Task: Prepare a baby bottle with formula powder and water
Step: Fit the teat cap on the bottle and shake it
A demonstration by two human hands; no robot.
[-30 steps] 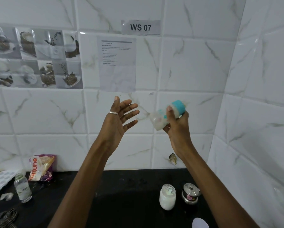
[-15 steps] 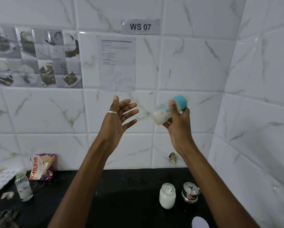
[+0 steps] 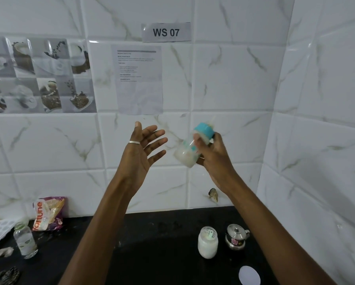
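The baby bottle is held in the air, well above the back edge of the dark desk and in front of the tiled wall. The grip of the right hand is closed round its body just below the teal collar. The bottle is tilted, collar up and to the right, and white liquid is seen in its lower part. Its outline is blurred, so the mixing step is judged to be in hand, with powder and water already inside. The left hand is raised just beside the bottle without touching it. Its grip is open, fingers spread and nothing held. Toward the back right corner of the desk an uncapped jar of white powder stands, with a small steel pot just beside it. A white lid lies near the front right edge. A clear water bottle stands by the left edge. Next, the bottle would probably need to be checked for lumps and then set upright on the desk. A firm hold is called for meanwhile, since a loosely fitted collar could leak.
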